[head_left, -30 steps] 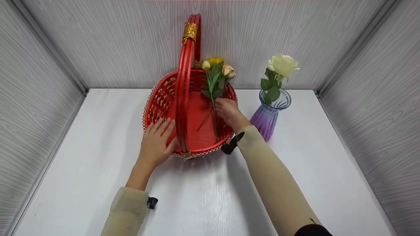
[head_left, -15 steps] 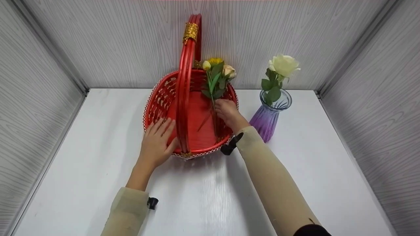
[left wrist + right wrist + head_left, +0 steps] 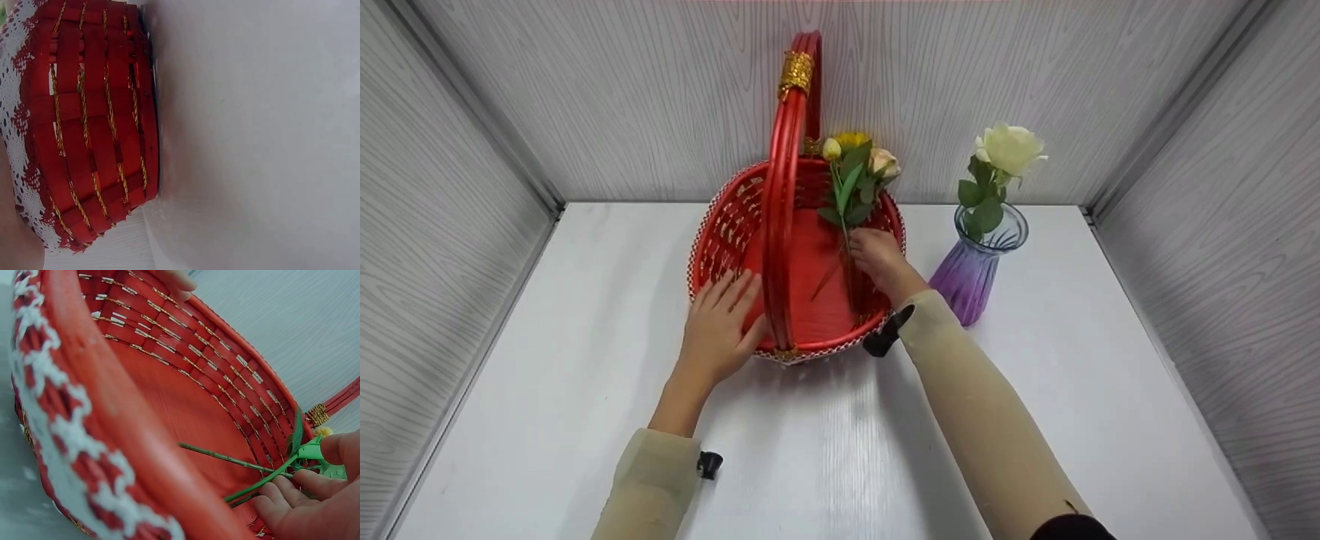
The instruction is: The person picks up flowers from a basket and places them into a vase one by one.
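Observation:
A red woven basket (image 3: 825, 346) with a tall arched handle (image 3: 780, 217) stands at the back middle of the table. My left hand (image 3: 718, 330) rests on its left front rim, fingers spread and nearly straight over the edge. Inside the right part of the basket, my right hand (image 3: 880, 259) pinches the green stem of a yellow tulip (image 3: 831, 149) between thumb and fingers, as the right wrist view shows (image 3: 315, 495). A peach rose (image 3: 883, 163) and a yellow flower (image 3: 852, 140) lean beside the tulip against the back right rim. Their stems slant down onto the basket floor.
Right of the basket, a blue-to-purple glass vase (image 3: 966, 281) holds a cream rose (image 3: 1011, 150). White lace trim (image 3: 73, 427) runs along the basket's rim. Pale wood-grain panels (image 3: 660, 97) enclose the white table (image 3: 810, 465) at the back and both sides.
My right hand has shifted very slightly left and toward me, still pinching the tulip stem. My left hand and the basket stay almost where they were.

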Motion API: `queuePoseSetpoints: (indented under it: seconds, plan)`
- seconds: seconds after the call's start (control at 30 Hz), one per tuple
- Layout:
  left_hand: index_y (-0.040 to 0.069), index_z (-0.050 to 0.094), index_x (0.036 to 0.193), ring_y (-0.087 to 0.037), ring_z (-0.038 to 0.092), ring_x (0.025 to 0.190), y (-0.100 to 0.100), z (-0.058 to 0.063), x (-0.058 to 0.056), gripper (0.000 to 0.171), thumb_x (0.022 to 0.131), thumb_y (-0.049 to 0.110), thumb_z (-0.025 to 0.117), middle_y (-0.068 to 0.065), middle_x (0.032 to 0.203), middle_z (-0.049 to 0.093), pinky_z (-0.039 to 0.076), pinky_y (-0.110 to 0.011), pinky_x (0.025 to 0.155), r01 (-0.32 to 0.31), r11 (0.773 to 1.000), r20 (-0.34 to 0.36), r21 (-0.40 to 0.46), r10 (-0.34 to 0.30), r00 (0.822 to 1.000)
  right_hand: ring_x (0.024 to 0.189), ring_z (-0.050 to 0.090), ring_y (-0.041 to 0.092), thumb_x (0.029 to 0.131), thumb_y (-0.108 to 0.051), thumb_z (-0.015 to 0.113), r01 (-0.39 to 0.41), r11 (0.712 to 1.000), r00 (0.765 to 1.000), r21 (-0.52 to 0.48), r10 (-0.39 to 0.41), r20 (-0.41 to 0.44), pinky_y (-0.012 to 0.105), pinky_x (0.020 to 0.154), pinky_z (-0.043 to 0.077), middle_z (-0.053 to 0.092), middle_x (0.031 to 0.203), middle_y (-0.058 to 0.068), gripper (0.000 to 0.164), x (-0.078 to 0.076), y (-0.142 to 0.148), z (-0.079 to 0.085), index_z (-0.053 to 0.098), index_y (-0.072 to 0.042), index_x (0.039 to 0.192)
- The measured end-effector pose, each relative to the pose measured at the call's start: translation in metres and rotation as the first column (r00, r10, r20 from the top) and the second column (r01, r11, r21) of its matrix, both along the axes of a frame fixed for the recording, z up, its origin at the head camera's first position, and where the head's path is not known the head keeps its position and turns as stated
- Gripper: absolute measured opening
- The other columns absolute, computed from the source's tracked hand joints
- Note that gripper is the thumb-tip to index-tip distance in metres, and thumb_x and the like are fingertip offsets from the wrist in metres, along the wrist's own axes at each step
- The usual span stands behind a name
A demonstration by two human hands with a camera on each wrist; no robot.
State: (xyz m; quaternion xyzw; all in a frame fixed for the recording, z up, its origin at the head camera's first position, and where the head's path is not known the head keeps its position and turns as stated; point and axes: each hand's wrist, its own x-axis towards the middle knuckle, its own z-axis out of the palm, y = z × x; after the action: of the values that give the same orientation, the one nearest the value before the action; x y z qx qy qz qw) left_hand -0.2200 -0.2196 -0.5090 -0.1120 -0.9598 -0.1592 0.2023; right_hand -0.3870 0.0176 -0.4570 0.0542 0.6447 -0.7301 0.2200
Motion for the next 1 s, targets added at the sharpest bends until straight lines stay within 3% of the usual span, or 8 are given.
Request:
queuePoseSetpoints:
  seconds: [0.37,0.6,1.0]
  plan:
    - [0.016,0.042,0.152,-0.036,0.037,0.144,0.0016,0.0022,0.0013,0.061,0.098,0.043,0.046,-0.011,0.153,0.047,0.023,-0.057,0.12,-0.005,1.0,-0.02,0.001,0.005,1.0,0.145,0.039,0.03,0.106,-0.021,0.046,-0.046,0.999,0.997,0.024,0.044,0.062,0.04,0.119,0.031,0.041,0.155,0.019,0.051,0.0009,0.0034,0.0,0.037,-0.002,0.152]
    - [0.016,0.041,0.153,-0.036,0.036,0.145,0.0014,0.0017,0.0017,0.061,0.099,0.043,0.045,-0.011,0.154,0.046,0.021,-0.056,0.12,-0.008,1.0,-0.005,-0.002,0.008,1.0,0.143,0.041,0.031,0.105,-0.019,0.047,-0.069,0.997,0.994,-0.018,0.071,0.084,0.042,0.12,0.03,0.043,0.153,0.02,0.045,0.0001,0.0023,-0.0021,0.047,0.0,0.146]
    - [0.015,0.041,0.153,-0.035,0.035,0.145,0.001,0.0008,0.0005,0.062,0.099,0.043,0.045,-0.01,0.155,0.044,0.022,-0.057,0.12,-0.01,1.0,-0.003,-0.015,0.01,1.0,0.139,0.044,0.032,0.104,-0.014,0.048,-0.022,0.999,0.997,-0.027,0.024,0.067,0.042,0.117,0.036,0.045,0.15,0.02,0.046,0.0003,-0.002,-0.0058,0.043,0.002,0.146]
